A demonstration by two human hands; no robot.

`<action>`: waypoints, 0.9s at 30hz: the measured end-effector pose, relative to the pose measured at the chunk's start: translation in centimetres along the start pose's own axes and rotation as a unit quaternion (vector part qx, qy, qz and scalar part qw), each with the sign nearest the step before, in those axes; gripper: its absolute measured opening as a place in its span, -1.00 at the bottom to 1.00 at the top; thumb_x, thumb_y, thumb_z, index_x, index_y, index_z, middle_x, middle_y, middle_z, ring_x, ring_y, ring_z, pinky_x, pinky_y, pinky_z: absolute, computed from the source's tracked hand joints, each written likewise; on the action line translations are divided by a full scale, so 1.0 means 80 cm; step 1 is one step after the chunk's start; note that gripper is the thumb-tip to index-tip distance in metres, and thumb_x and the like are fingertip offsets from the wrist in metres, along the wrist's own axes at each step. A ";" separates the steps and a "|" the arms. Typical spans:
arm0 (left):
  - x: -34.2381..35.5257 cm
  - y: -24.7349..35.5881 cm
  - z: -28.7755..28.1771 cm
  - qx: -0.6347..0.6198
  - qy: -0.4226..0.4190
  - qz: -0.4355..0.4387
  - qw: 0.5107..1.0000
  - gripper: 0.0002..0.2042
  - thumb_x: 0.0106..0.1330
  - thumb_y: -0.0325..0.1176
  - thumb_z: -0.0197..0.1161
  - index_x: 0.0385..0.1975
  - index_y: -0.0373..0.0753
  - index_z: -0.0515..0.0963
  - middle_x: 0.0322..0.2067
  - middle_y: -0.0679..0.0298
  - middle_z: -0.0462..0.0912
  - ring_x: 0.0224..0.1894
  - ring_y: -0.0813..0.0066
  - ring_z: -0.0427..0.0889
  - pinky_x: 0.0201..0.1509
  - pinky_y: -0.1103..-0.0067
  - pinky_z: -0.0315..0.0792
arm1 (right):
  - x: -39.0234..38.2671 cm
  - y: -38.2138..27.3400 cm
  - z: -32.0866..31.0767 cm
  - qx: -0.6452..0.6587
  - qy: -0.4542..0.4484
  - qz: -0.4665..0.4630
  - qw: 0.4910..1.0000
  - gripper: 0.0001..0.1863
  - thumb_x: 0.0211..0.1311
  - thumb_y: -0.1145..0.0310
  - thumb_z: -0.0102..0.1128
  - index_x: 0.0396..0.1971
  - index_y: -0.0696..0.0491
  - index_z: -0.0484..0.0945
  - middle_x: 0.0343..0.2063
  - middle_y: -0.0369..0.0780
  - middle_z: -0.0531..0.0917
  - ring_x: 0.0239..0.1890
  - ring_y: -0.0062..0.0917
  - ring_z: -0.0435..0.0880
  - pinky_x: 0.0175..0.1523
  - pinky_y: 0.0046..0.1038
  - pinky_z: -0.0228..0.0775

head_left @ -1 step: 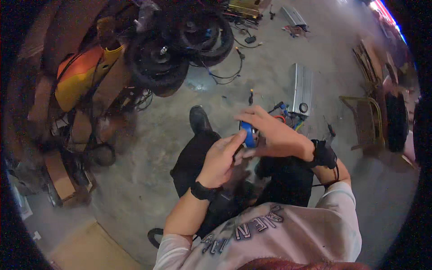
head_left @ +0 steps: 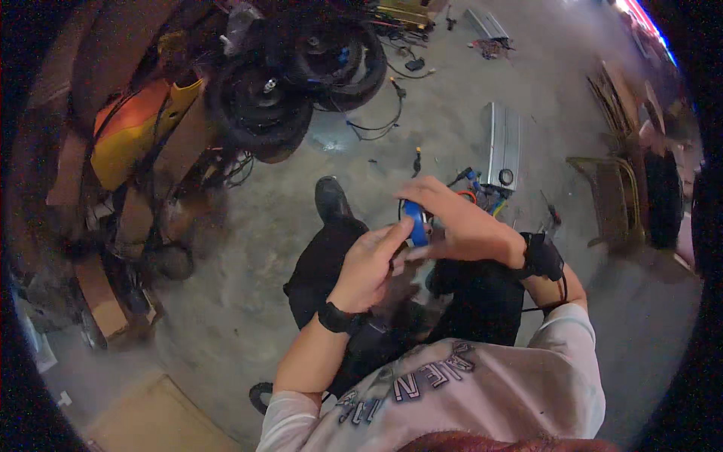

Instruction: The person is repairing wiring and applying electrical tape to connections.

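Note:
In front of my lap, both hands hold what looks like a roll of blue tape (head_left: 416, 225). My left hand (head_left: 369, 265) is closed on its near left side, the thumb pressed along the blue face. From the right, my right hand (head_left: 461, 223) bends over the roll, its fingers curled around the far edge and the thumb underneath. The inner side of the roll is mostly hidden by my fingers. Just beyond my right hand, blue connectors (head_left: 472, 175) and an orange-red cable (head_left: 467, 197) lie on the floor.
A silver metal case (head_left: 503, 145) rests on the floor ahead to the right, with another silver case (head_left: 488, 25) farther off. Black tyred wheels (head_left: 260, 105) and an orange-yellow panel (head_left: 132, 132) are piled at left. A metal frame (head_left: 614, 200) leans at right. Loose cables (head_left: 388, 124) lie ahead.
The view has shifted very slightly, so the floor objects sit a little farther left and up. Both hands keep the same hold on the tape roll.

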State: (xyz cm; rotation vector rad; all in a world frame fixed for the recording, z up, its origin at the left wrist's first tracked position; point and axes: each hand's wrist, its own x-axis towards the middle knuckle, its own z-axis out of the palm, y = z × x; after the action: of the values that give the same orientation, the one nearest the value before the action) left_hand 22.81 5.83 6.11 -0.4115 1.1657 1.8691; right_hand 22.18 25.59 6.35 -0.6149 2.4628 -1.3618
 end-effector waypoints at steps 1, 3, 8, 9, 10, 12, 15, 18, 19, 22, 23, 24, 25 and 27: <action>0.001 0.000 0.004 0.005 -0.005 -0.007 1.000 -0.66 0.44 -0.03 0.10 -0.41 -0.20 0.49 -0.62 0.41 0.42 -0.57 0.67 0.37 -0.50 0.67 0.17 | -0.008 0.006 -0.005 -0.003 0.004 -0.020 1.000 -0.16 -0.15 0.29 0.55 0.20 0.09 0.33 0.08 -0.08 0.42 0.18 -0.17 0.40 0.22 -0.31 0.31; 0.003 0.000 0.008 0.106 -0.060 -0.028 0.992 -0.66 0.45 -0.05 0.08 -0.30 -0.23 0.56 -0.64 0.44 0.42 -0.58 0.68 0.35 -0.49 0.69 0.16 | -0.030 0.017 -0.013 -0.039 0.046 -0.031 0.998 -0.19 -0.13 0.28 0.53 0.19 0.09 0.35 0.08 -0.10 0.45 0.16 -0.24 0.42 0.21 -0.33 0.31; 0.024 -0.011 0.016 0.182 -0.089 -0.021 0.979 -0.63 0.45 -0.15 0.07 0.01 -0.31 0.57 -0.50 0.35 0.58 -0.53 0.68 0.36 -0.46 0.71 0.17 | -0.112 0.088 -0.058 0.017 0.200 0.250 0.947 -0.17 -0.11 0.04 0.53 0.13 0.19 0.41 -0.01 -0.05 0.57 0.01 -0.23 0.58 0.08 -0.29 0.44; 0.025 -0.014 0.020 0.163 -0.068 0.011 0.984 -0.64 0.45 -0.17 0.07 0.01 -0.32 0.56 -0.35 0.27 0.62 -0.50 0.68 0.37 -0.44 0.71 0.19 | -0.139 0.138 -0.054 0.018 0.259 0.260 0.930 -0.19 -0.11 0.03 0.53 0.10 0.19 0.44 -0.05 -0.04 0.60 0.00 -0.21 0.60 0.08 -0.30 0.44; 0.025 -0.018 0.020 0.143 -0.043 0.043 0.988 -0.65 0.45 -0.20 0.07 0.01 -0.34 0.55 -0.21 0.19 0.65 -0.46 0.67 0.38 -0.42 0.72 0.20 | -0.168 0.178 -0.040 0.017 0.294 0.276 0.915 -0.20 -0.11 0.02 0.53 0.09 0.19 0.45 -0.06 -0.04 0.61 -0.01 -0.20 0.61 0.08 -0.30 0.44; 0.028 -0.016 0.015 0.142 -0.034 0.057 0.988 -0.66 0.44 -0.25 0.07 0.05 -0.36 0.52 0.01 0.14 0.59 -0.40 0.67 0.38 -0.38 0.72 0.23 | -0.228 0.236 -0.015 -0.004 0.341 0.343 0.876 -0.22 -0.10 -0.01 0.52 0.06 0.19 0.48 -0.09 -0.01 0.64 -0.02 -0.19 0.62 0.08 -0.30 0.45; 0.030 -0.026 0.017 0.141 -0.023 0.069 0.987 -0.63 0.45 -0.22 0.06 0.07 -0.37 0.49 0.00 0.14 0.60 -0.40 0.66 0.36 -0.36 0.71 0.24 | -0.347 0.329 0.067 -0.085 0.287 0.468 0.831 -0.20 -0.08 0.04 0.52 0.14 0.14 0.44 -0.04 0.01 0.61 -0.07 -0.20 0.65 0.00 -0.28 0.48; 0.042 -0.035 0.017 0.138 0.009 0.046 0.989 -0.62 0.47 -0.19 0.04 0.09 -0.35 0.47 0.03 0.12 0.58 -0.39 0.64 0.36 -0.33 0.71 0.28 | -0.466 0.409 0.168 -0.089 0.236 0.538 0.804 -0.27 -0.08 0.08 0.51 0.08 0.15 0.49 -0.03 0.03 0.61 -0.01 -0.11 0.61 0.06 -0.23 0.45; 0.047 -0.035 0.007 0.147 -0.011 0.040 0.988 -0.59 0.48 -0.15 0.02 0.13 -0.35 0.44 0.06 0.10 0.55 -0.37 0.62 0.39 -0.31 0.71 0.32 | -0.485 0.407 0.193 -0.055 0.223 0.573 0.787 -0.29 -0.08 0.10 0.51 0.06 0.15 0.50 -0.03 0.04 0.60 0.01 -0.10 0.60 0.08 -0.23 0.44; 0.044 -0.033 0.007 0.158 -0.021 0.042 0.986 -0.58 0.49 -0.15 0.01 0.15 -0.35 0.41 0.09 0.11 0.52 -0.38 0.61 0.38 -0.27 0.69 0.36 | -0.517 0.391 0.242 -0.031 0.184 0.651 0.735 -0.30 -0.08 0.12 0.51 0.06 0.15 0.48 -0.04 0.04 0.59 0.03 -0.08 0.58 0.11 -0.21 0.42; 0.050 -0.033 -0.008 0.173 -0.045 0.040 0.983 -0.57 0.50 -0.15 -0.01 0.17 -0.36 0.39 0.11 0.11 0.51 -0.23 0.55 0.48 -0.13 0.65 0.38 | -0.523 0.387 0.253 -0.051 0.154 0.691 0.704 -0.28 -0.08 0.12 0.50 0.08 0.14 0.46 -0.05 0.04 0.59 0.03 -0.07 0.57 0.13 -0.19 0.42; 0.052 -0.040 -0.007 0.180 -0.042 0.035 0.982 -0.57 0.50 -0.15 -0.01 0.17 -0.36 0.39 0.11 0.11 0.51 -0.23 0.55 0.48 -0.13 0.65 0.38 | -0.536 0.394 0.268 -0.042 0.153 0.693 0.703 -0.28 -0.08 0.12 0.50 0.08 0.14 0.46 -0.05 0.04 0.59 0.03 -0.07 0.57 0.13 -0.19 0.42; 0.054 -0.049 -0.004 0.185 -0.027 0.044 0.981 -0.57 0.50 -0.16 -0.02 0.18 -0.36 0.38 0.13 0.10 0.50 -0.10 0.49 0.49 -0.05 0.62 0.37 | -0.547 0.404 0.279 -0.055 0.200 0.689 0.695 -0.27 -0.10 0.10 0.51 0.08 0.13 0.45 -0.04 0.05 0.59 0.04 -0.06 0.57 0.13 -0.19 0.42; 0.059 -0.058 -0.002 0.200 -0.007 0.051 0.979 -0.57 0.50 -0.17 -0.02 0.20 -0.36 0.37 0.15 0.09 0.48 0.03 0.43 0.50 0.04 0.60 0.35 | -0.562 0.422 0.293 -0.058 0.246 0.683 0.685 -0.25 -0.11 0.09 0.51 0.08 0.13 0.43 -0.04 0.05 0.58 0.04 -0.06 0.56 0.13 -0.18 0.42</action>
State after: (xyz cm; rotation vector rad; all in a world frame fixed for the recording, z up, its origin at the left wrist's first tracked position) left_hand 23.84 8.90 0.36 -0.1144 1.5346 1.6629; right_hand 63.46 45.75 -33.68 1.5245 2.2071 -0.6600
